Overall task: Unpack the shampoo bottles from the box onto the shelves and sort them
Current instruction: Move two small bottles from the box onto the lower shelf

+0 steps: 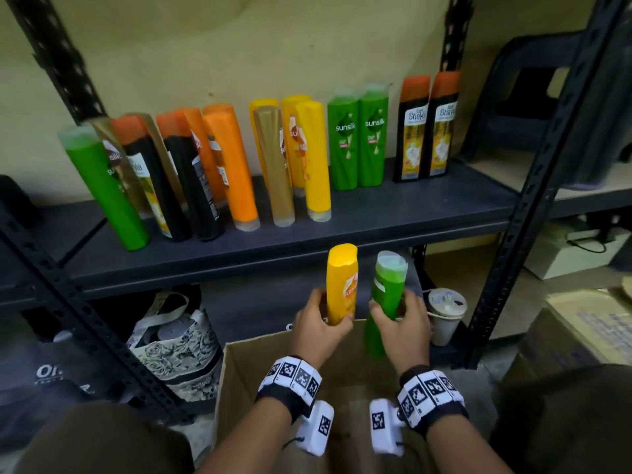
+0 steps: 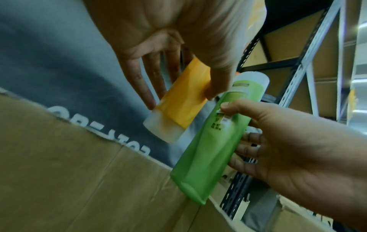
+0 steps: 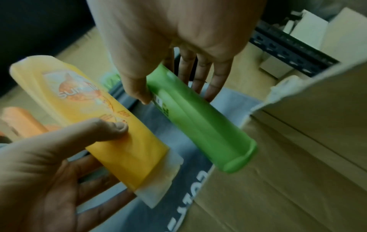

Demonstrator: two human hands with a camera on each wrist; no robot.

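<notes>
My left hand (image 1: 319, 328) grips a yellow shampoo bottle (image 1: 342, 282), held upright over the open cardboard box (image 1: 236, 378); in the left wrist view the same yellow bottle (image 2: 184, 100) sits between thumb and fingers. Beside it my right hand (image 1: 402, 331) grips a green shampoo bottle (image 1: 386, 302), also seen as the green bottle (image 3: 198, 119) in the right wrist view. Both bottles are below the front edge of the dark shelf (image 1: 376, 220). On that shelf stand several bottles: a leaning mixed group (image 1: 164, 176) at left, yellow ones (image 1: 304, 155), two green ones (image 1: 357, 138), two black-and-orange ones (image 1: 425, 128).
A patterned bag (image 1: 178, 340) and a dark printed bag (image 1: 51, 374) lie under the shelf at left. A lidded cup (image 1: 446, 313) stands by the black upright (image 1: 533, 186). More cardboard boxes (image 1: 588, 330) sit at right. A dark plastic stool (image 1: 547, 97) is behind.
</notes>
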